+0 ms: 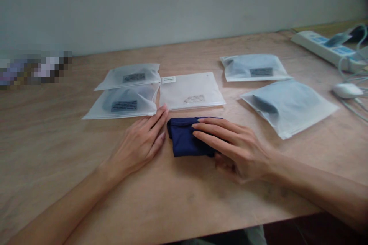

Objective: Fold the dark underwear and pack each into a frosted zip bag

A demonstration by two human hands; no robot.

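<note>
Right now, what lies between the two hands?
A folded navy cloth, which the right hand touches, and a sliver of bare table by the left hand. The head view shows it.

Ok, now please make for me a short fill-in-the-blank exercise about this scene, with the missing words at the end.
1. The folded cloth is dark ____ in colour.
2. The person's ____ hand has its fingers on the cloth.
3. Altogether, ____ whitish pouches lie on the table.

Missing words: blue; right; five.
</note>
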